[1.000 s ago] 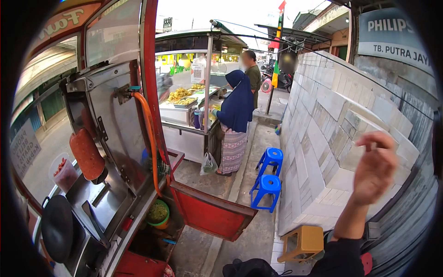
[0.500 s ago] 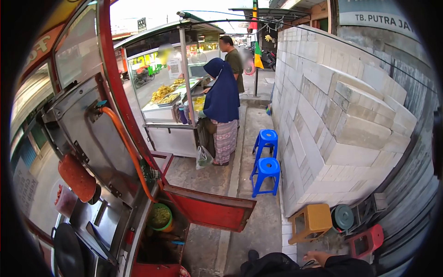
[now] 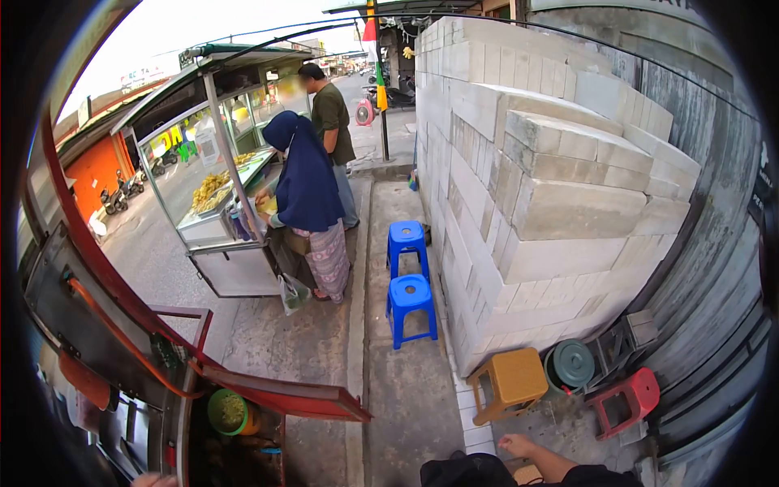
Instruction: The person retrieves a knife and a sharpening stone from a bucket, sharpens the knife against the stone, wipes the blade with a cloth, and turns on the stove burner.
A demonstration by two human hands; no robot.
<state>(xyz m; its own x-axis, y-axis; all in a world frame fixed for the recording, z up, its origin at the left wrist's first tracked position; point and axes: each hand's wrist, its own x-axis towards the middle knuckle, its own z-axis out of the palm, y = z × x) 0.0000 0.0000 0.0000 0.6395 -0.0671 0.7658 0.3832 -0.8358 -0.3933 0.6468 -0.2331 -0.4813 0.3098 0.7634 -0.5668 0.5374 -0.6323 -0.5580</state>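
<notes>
Stool (image 3: 521,375) of brown plastic stands beside the block wall (image 3: 580,207), probably light, stiff, best gripped under its seat rim; the right hand (image 3: 521,446), loosely curled, seemingly empty, hangs before the wall; the left hand (image 3: 154,480), cropped well left of it, cannot be read.

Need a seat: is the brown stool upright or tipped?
Upright: the brown stool stands on its legs, seat facing up.

Right hand (image 3: 519,446) low, loosely curled; left hand (image 3: 154,480) mostly cropped.
</notes>
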